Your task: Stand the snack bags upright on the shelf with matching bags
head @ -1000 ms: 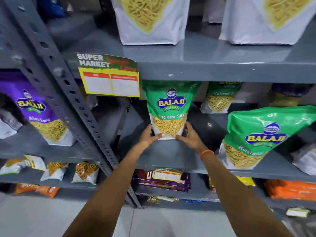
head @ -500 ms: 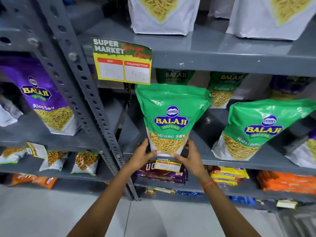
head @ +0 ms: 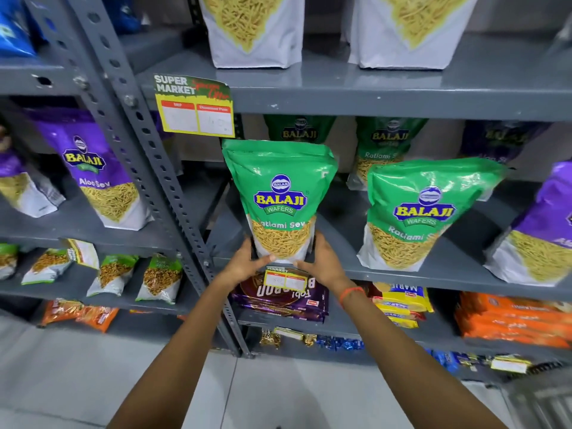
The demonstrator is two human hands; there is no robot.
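A green Balaji Ratlami Sev bag [head: 278,196] stands upright at the front edge of the grey middle shelf [head: 433,274]. My left hand [head: 244,264] grips its lower left corner and my right hand [head: 322,261] grips its lower right corner. A second green Ratlami Sev bag [head: 414,212] stands to its right, leaning a little. Two more green bags [head: 298,130] [head: 383,144] stand at the back of the same shelf, partly hidden.
Purple Aloo Sev bags stand at the far right [head: 544,230] and on the left bay [head: 96,168]. A perforated grey upright post [head: 148,168] divides the bays. A yellow price tag [head: 195,109] hangs from the upper shelf. Biscuit packs [head: 284,295] lie below.
The green bag has come forward from deep in the shelf to its front edge and now stands more upright, with both hands still at its base.
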